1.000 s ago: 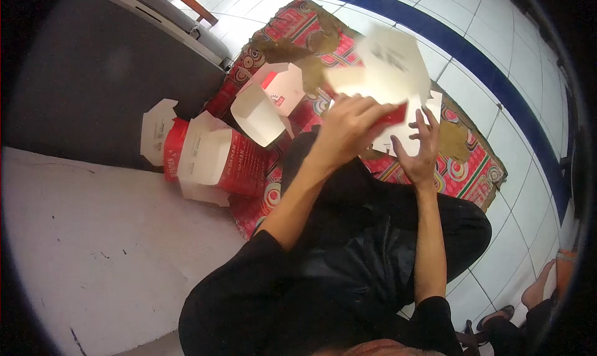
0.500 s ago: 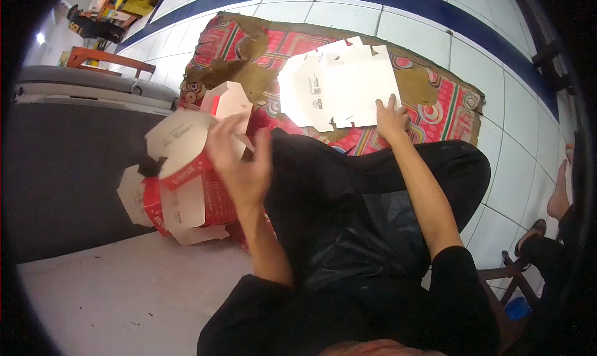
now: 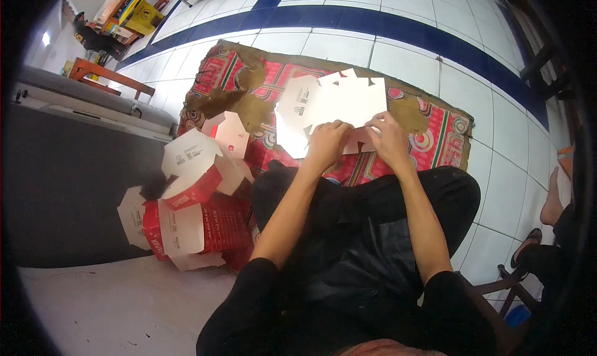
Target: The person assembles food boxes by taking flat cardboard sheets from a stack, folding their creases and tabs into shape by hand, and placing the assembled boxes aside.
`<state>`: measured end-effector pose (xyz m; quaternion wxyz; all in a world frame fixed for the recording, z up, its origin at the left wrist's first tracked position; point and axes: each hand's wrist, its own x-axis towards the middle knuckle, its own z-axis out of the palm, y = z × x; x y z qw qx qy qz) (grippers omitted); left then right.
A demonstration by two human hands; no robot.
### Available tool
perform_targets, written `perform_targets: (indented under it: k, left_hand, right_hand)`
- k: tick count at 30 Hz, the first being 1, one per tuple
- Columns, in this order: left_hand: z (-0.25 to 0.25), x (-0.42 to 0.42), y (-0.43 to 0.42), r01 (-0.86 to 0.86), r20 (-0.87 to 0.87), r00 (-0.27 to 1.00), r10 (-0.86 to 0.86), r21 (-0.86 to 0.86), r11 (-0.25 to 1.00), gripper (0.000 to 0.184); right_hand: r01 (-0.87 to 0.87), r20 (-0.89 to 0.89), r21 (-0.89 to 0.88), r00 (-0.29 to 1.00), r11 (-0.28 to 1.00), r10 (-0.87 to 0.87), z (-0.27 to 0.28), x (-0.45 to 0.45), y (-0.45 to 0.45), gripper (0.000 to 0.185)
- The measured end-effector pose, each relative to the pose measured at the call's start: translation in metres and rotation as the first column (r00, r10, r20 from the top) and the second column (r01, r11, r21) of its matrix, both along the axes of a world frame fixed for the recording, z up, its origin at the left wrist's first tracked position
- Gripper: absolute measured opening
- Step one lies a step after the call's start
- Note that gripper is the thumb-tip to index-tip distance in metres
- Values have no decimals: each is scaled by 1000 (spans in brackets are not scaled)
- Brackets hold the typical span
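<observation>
A white cardboard box blank (image 3: 348,104) lies unfolded in front of my crossed legs, with small print on its left panel. Its near edge strip is bent up between my hands. Curled fingers of my left hand (image 3: 328,145) grip that edge near its middle. At the right end of the same edge, my right hand (image 3: 388,141) pinches the card between thumb and fingers. To my left, a pile of red-and-white folded boxes (image 3: 186,225) leans together, with one partly opened box (image 3: 193,163) on top.
A worn red patterned mat (image 3: 429,129) lies under the blank on white tiles. A dark grey panel (image 3: 74,182) stands left of the box pile. A person (image 3: 96,38) is at the far left; another person's foot (image 3: 551,200) shows at right beside a wooden stool leg (image 3: 504,284).
My left hand has moved from the box pile to the blank's near edge. Both hands now hold that edge, and its strip has been bent upward. The view has tilted up slightly.
</observation>
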<state>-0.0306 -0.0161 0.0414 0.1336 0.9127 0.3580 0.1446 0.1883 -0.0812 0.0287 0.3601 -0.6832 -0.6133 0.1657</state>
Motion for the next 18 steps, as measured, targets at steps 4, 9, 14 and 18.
perform_targets:
  k: [4, 9, 14, 18]
  left_hand:
    - [11, -3, 9, -119, -34, 992, 118, -10, 993, 18]
    - [17, -17, 9, -225, 312, 915, 257, -137, 965, 20]
    - [9, -24, 14, -196, 390, 888, 245, -163, 967, 24]
    - [3, -27, 18, -84, 274, 954, 122, -148, 985, 33]
  right_hand:
    - [-133, -20, 216, 990, 967, 140, 21, 4, -1, 44]
    - [-217, -40, 152, 973, 964, 226, 20, 23, 1, 56]
    - [-327, -364, 23, 877, 945, 313, 21, 26, 4, 38]
    - [-305, -320, 71, 895, 950, 311, 32, 20, 3, 21]
